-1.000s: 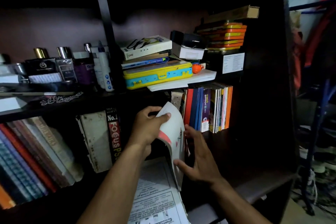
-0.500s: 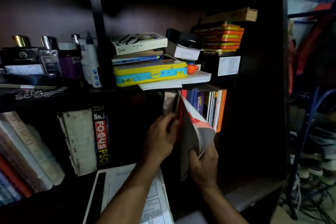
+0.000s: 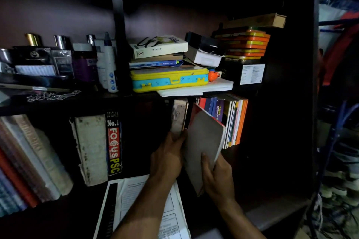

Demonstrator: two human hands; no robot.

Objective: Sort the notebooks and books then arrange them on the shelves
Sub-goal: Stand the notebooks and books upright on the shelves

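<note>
On the lower shelf point(image 3: 272, 209), the grey-covered notebook point(image 3: 204, 149) is standing tilted, long axis upright, leaning toward the row of books point(image 3: 229, 120), the right hand point(image 3: 217, 178) gripping its lower edge while the left hand point(image 3: 167, 159) is holding a worn book point(image 3: 178, 116) aside.

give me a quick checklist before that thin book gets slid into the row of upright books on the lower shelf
1. Right hand grips the thin book at its lower edge: ok.
2. Left hand holds back the worn book beside the gap: ok.
3. Gap between worn book and the colourful upright books wide enough: cannot tell, too dark.
4. Thin book upright: not ok, it tilts right against the row.
5. Thin book flat, not bent: not ok, its cover curves.
6. Loose printed sheets lie below the arms, clear of the slot: ok.
</note>
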